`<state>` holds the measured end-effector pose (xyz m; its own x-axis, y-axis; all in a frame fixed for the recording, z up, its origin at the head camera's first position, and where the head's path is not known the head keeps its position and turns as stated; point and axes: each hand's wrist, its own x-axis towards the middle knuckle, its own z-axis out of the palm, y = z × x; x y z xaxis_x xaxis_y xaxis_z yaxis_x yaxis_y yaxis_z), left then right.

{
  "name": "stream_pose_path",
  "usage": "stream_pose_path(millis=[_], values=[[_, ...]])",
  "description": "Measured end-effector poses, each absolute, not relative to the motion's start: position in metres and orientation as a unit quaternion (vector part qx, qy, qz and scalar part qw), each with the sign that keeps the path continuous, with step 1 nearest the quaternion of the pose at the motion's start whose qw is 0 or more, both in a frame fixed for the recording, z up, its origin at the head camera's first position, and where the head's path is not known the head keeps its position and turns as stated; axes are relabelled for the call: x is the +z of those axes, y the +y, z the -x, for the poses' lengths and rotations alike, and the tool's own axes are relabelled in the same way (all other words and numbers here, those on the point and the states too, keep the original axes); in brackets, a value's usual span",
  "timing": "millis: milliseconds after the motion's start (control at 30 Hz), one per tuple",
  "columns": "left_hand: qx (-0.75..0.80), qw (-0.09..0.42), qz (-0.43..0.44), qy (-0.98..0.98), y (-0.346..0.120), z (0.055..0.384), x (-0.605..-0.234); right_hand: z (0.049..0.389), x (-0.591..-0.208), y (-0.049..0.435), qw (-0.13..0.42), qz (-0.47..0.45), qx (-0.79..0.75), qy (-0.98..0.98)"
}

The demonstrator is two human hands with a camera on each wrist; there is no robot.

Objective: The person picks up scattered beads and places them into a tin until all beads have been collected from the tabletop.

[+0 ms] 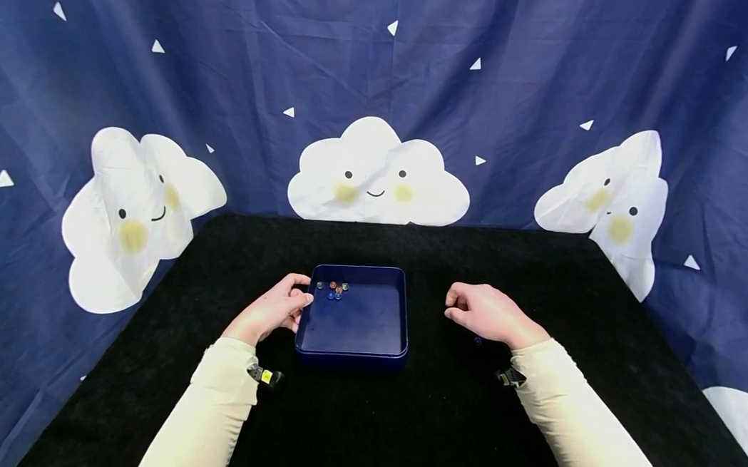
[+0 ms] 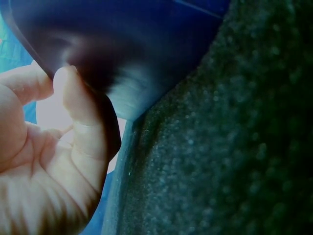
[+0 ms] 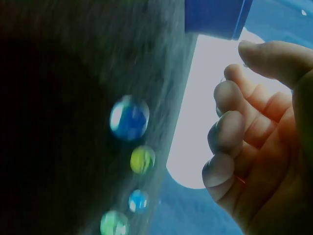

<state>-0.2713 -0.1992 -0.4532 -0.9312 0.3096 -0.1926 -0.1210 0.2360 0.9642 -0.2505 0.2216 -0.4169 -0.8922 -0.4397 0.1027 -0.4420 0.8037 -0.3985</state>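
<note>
A dark blue square tray (image 1: 368, 326) with low walls holds several small glass marbles (image 1: 338, 288), clear, orange and blue, near its back left corner. At the tray's left side my left hand (image 1: 276, 305) grips the rim, thumb at the top edge and fingers outside the wall. In the left wrist view, thumb and fingers pinch the tray's edge. To the right of the tray, apart from it, my right hand (image 1: 488, 312) hovers over the cloth with loosely curled fingers. No marble shows in it. Beside it lies a blue marble (image 3: 129, 117).
Further marbles, among them a yellow-green marble (image 3: 142, 160) and a light blue marble (image 3: 138, 201), lie on the black cloth (image 1: 362, 433) by the right hand. A blue curtain (image 1: 261, 76) with clouds hangs behind the table and along both sides.
</note>
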Motion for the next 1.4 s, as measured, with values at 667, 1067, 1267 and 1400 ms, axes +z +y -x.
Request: stream_pose_path(millis=[667,1067,1267,1400], values=[[0.613,0.174,-0.060,0.768,-0.199,0.271,-0.452,0.253,-0.437,0.278,-0.023,-0.194,0.184,-0.963],[0.616,0.173,-0.067,0.766,-0.198,0.270,-0.451,0.253,-0.434,0.274,-0.026,-0.219,0.161,-0.962],[0.616,0.173,-0.064,0.766,-0.199,0.271,-0.453,0.252,-0.433,0.267,-0.018,-0.215,0.163,-0.963],[0.616,0.175,-0.061,0.766,-0.199,0.271,-0.453,0.252,-0.430,0.259,-0.011,-0.216,0.179,-0.960]])
